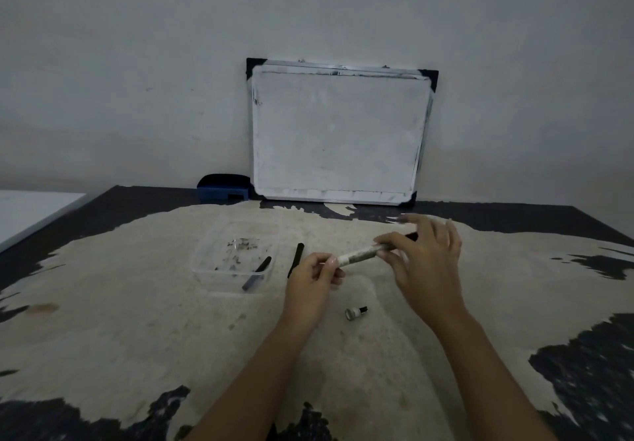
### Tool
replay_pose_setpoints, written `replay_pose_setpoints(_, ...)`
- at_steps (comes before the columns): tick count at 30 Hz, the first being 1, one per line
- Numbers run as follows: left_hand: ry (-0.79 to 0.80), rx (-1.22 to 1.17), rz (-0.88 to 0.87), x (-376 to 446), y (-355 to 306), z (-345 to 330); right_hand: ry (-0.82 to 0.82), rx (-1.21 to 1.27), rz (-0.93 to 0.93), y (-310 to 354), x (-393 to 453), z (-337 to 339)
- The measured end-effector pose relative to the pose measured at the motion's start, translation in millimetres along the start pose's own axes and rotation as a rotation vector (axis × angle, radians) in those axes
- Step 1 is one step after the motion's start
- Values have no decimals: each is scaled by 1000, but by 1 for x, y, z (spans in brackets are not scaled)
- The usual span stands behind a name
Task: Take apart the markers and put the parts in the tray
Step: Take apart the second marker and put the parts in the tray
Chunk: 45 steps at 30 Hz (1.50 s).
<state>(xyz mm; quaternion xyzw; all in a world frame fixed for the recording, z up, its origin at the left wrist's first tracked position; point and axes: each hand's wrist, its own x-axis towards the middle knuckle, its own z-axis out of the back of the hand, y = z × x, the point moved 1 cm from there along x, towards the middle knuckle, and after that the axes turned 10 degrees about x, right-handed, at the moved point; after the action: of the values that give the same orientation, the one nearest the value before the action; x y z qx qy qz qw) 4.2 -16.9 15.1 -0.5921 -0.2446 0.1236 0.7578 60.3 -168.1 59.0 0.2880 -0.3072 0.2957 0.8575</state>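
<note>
I hold a white marker barrel (358, 255) level over the table between both hands. My left hand (314, 284) pinches its near end. My right hand (423, 264) grips its far end, where a black tip or cap (411, 235) pokes out past the fingers. A clear plastic tray (236, 255) lies to the left of my hands, with a black and grey marker part (256, 273) inside it. A thin black stick (296, 259) rests on the table just right of the tray. A small silver and black end piece (355, 313) lies on the table below my hands.
A whiteboard (338, 133) leans on the wall at the back of the table. A blue and black eraser (223, 188) sits to its left. The worn table top (137, 303) is pale with dark patches. A white surface (31, 210) adjoins at far left.
</note>
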Motion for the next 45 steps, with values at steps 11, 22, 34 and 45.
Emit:
replay_pose_setpoints(11, 6, -72, 36, 2, 3, 2, -120, 1275, -672, 22, -7, -18)
replay_pose_setpoints(22, -65, 195, -18, 2, 6, 4, -24, 608, -241, 26, -15, -33)
replay_pose_setpoints(34, -67, 194, 9, 2, 5, 4, -113, 612, -306, 13, -15, -41)
replay_pose_setpoints(45, -65, 174, 15, 1, 5, 3, -152, 603, -301, 13, -15, -44)
